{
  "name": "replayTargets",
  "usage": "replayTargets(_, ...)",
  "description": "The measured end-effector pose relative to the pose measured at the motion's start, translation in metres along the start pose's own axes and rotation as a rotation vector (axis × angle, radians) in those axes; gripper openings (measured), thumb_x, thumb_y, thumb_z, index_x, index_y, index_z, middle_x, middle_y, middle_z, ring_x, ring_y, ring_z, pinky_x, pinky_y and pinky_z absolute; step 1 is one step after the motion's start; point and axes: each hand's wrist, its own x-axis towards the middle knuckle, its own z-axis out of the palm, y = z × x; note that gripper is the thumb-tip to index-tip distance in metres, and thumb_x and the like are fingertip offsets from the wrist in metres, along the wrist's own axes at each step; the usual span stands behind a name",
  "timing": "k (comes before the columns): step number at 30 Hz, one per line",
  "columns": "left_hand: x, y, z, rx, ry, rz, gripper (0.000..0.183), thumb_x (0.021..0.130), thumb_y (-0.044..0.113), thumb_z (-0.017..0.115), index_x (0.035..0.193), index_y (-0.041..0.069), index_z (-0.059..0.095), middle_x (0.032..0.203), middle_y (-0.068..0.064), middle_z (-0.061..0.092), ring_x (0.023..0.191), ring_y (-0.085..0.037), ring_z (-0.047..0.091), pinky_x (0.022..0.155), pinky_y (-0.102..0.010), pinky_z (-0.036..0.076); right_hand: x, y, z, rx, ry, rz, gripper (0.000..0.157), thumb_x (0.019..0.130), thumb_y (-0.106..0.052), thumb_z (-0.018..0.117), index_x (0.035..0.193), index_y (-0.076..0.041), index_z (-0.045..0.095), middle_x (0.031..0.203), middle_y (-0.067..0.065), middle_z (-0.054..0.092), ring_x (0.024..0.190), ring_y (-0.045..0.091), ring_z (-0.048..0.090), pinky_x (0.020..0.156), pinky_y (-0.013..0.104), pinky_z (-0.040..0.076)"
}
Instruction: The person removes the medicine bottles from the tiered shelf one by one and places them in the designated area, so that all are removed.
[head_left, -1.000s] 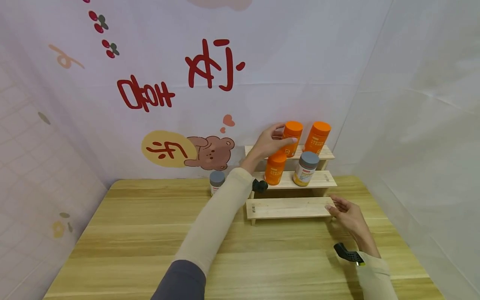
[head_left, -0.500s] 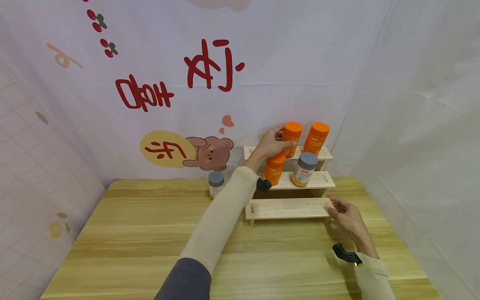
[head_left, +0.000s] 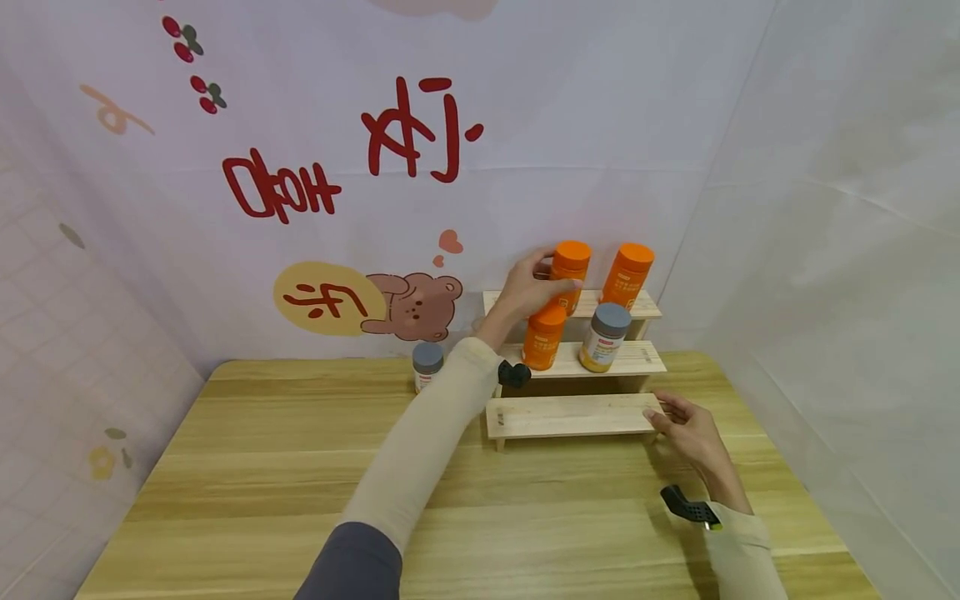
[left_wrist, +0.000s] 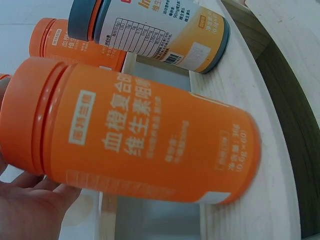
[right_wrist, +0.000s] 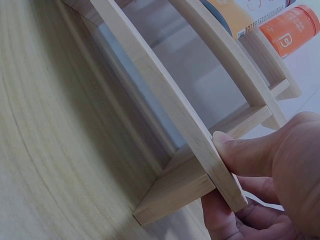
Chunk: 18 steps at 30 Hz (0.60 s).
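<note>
A shelf (head_left: 570,417) sits on the counter (head_left: 300,483) in the frame's right half, with two top jars (head_left: 572,258) (head_left: 628,275), two middle jars (head_left: 542,343) (head_left: 603,340) in front, and another jar (head_left: 428,358) left.

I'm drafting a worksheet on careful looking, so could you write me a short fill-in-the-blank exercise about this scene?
1. The left hand grips a back-row jar whose lid is coloured ____.
2. The right hand pinches the wooden rack's ____ step (top, middle or bottom).
3. In the head view, the middle step's grey-lidded jar stands to the ____ of its orange neighbour.

Missing words: orange; bottom; right.
</note>
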Motion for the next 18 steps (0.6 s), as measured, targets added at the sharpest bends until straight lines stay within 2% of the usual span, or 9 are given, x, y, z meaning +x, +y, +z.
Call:
replayTargets(7, -0.006, -0.006, -0.009, -0.068, 0.055, 0.003, 0.069, 0.090, 0.035, 0.080, 0.151, 0.028, 0.049, 0.132, -0.005, 0.062, 0.121, -0.023, 0.060, 0.103, -0.044, 0.055, 0.001, -0.001, 0.000, 0.001, -0.002, 0.001, 0.076, 0.100, -0.048, 0.063, 0.159, -0.007, 0.038, 0.158, 0.031, 0.038, 0.145, 0.046, 0.041, 0.085, 0.002, 0.042)
replayTargets(14, -0.014, -0.011, -0.021, -0.089, 0.107, 0.023, 0.067, 0.089, 0.034, 0.081, 0.148, 0.029, 0.051, 0.130, -0.005, 0.063, 0.122, -0.024, 0.060, 0.104, -0.043, 0.054, 0.001, -0.001, 0.000, 0.002, 0.002, 0.005, 0.074, 0.100, -0.047, 0.063, 0.158, -0.008, 0.038, 0.158, 0.030, 0.039, 0.144, 0.045, 0.041, 0.084, 0.002, 0.041)
replayTargets(16, -0.016, -0.012, -0.025, -0.088, 0.126, 0.028, 0.067, 0.088, 0.034, 0.082, 0.148, 0.029, 0.051, 0.130, -0.005, 0.063, 0.121, -0.024, 0.060, 0.105, -0.043, 0.053, 0.001, -0.001, 0.000, -0.001, 0.001, 0.001, 0.074, 0.101, -0.046, 0.063, 0.159, -0.007, 0.038, 0.158, 0.030, 0.039, 0.144, 0.045, 0.041, 0.087, 0.005, 0.044)
replayTargets(18, -0.018, -0.013, -0.028, -0.087, 0.142, 0.028, 0.066, 0.088, 0.034, 0.082, 0.147, 0.029, 0.053, 0.130, -0.005, 0.063, 0.121, -0.024, 0.060, 0.104, -0.044, 0.053, 0.000, -0.001, -0.001, -0.015, 0.000, -0.008, 0.074, 0.101, -0.046, 0.063, 0.159, -0.007, 0.037, 0.158, 0.031, 0.038, 0.145, 0.046, 0.041, 0.093, 0.013, 0.050)
